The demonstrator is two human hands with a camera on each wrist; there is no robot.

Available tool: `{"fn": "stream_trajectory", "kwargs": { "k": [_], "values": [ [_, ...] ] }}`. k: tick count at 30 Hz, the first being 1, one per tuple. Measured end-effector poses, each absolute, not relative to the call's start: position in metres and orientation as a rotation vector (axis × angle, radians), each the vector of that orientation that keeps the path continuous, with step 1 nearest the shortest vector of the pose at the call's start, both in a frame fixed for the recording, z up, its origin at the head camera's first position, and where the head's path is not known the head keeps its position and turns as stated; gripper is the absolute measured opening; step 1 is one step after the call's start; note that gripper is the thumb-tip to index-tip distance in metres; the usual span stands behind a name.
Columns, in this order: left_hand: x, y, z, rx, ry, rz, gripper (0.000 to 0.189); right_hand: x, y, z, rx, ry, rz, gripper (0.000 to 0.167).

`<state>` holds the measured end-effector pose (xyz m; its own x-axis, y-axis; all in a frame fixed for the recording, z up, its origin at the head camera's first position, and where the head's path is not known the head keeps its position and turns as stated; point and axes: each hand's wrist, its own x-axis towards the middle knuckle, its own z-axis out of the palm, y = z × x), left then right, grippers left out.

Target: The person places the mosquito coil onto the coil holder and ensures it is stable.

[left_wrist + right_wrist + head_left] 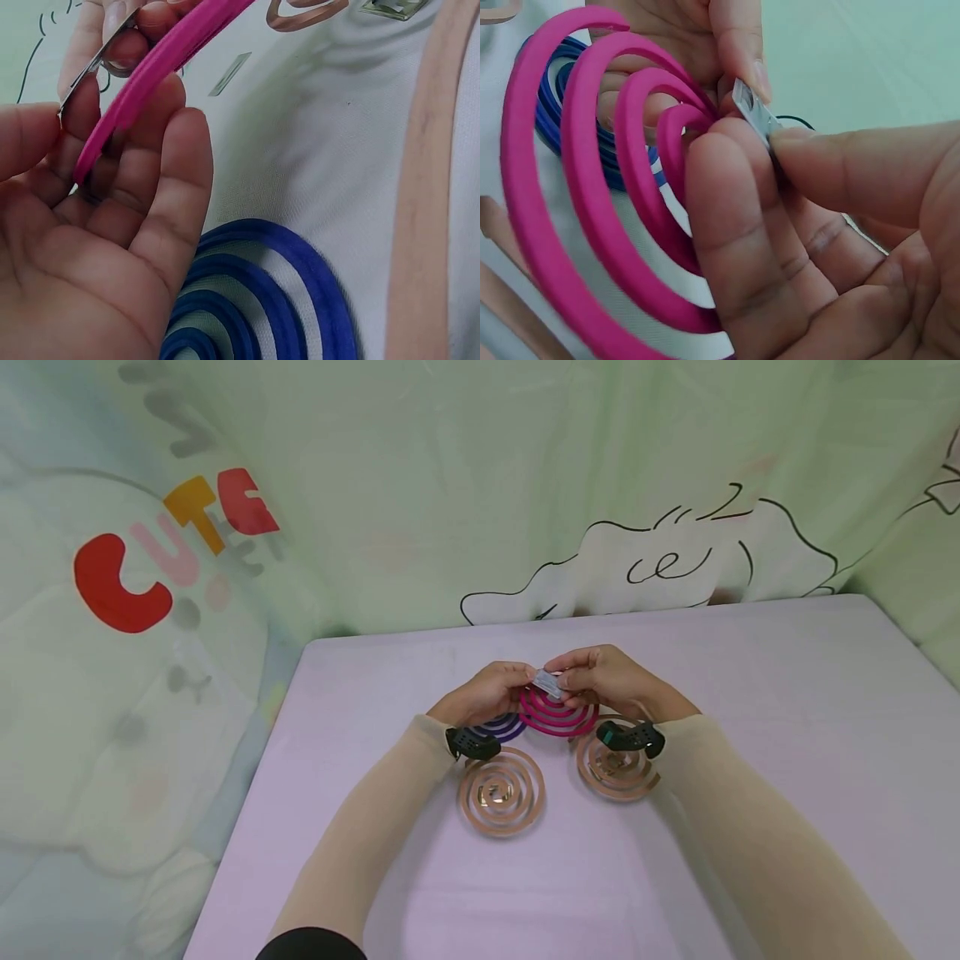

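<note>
My left hand (491,687) and right hand (611,677) meet above the table. Thumb and forefinger of each pinch a small, flat silver metal piece (548,683), like a mosquito coil stand. A pink mosquito coil (517,150) hangs tilted just below that piece. Its edge passes among my left fingers in the left wrist view, and my right fingers lie against its middle. Whether coil and metal piece touch is hidden by the fingers. A dark blue coil (322,300) lies flat on the table beneath my left hand.
One tan coil (501,833) lies nearer me, with a shiny metal piece (504,793) at its centre. Another tan coil (618,796) is below my right wrist, partly covered. A small metal strip (229,73) lies on the white table (360,710). Printed curtains hang behind.
</note>
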<state>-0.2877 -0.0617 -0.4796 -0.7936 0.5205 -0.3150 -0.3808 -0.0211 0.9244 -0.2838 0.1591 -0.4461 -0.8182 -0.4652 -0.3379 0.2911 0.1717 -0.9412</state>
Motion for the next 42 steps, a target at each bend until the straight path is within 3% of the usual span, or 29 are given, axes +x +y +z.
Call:
{"fn": "stream_trajectory", "kwargs": {
  "k": [35, 42],
  "values": [
    [-0.292, -0.077, -0.49, 0.087, 1.89, 1.832, 0.017, -0.281, 0.158, -0.451, -0.142, 2.009, -1.652, 0.038],
    [-0.293, -0.074, -0.493, 0.175, 2.11, 1.669, 0.016, -0.282, 0.162, -0.452, -0.084, 2.051, -1.599, 0.036]
  ]
}}
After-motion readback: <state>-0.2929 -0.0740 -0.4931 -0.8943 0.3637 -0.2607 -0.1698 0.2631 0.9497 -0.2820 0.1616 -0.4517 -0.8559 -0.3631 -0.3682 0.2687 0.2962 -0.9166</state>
